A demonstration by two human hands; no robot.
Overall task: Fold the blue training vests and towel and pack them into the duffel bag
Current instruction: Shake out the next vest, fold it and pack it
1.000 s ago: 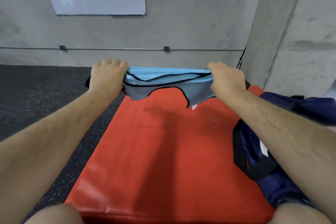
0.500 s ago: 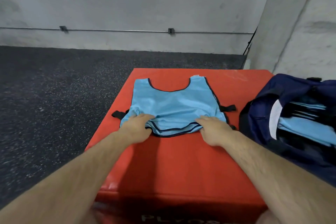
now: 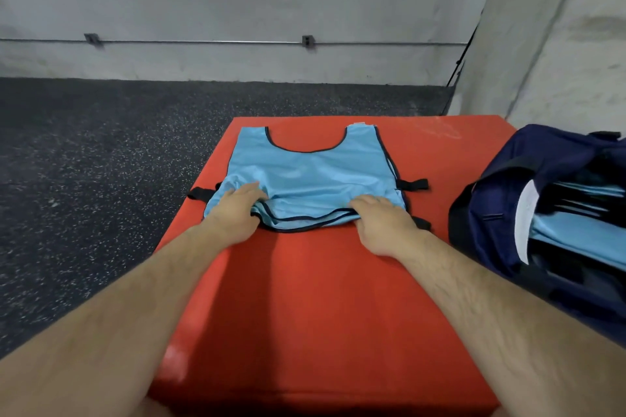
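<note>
A light blue training vest [image 3: 311, 176] with black trim lies flat on the red box top [image 3: 305, 298], neckline pointing away from me. My left hand [image 3: 233, 213] grips the vest's near left hem, and my right hand [image 3: 382, 223] grips the near right hem, bunching the layers. An open navy duffel bag [image 3: 501, 186] sits at the right edge of the box. Folded blue vests [image 3: 576, 237] lie inside it, with a white strip at the bag's opening.
Black speckled rubber floor [image 3: 101, 179] spreads to the left and behind the box. A concrete wall with a thin rail [image 3: 203, 41] runs across the back, and a concrete pillar [image 3: 559, 44] stands at the right behind the bag.
One second ago both hands held the vest up in the air at its hem. It now lies spread flat on the box, with both hands still gripping the near hem.
</note>
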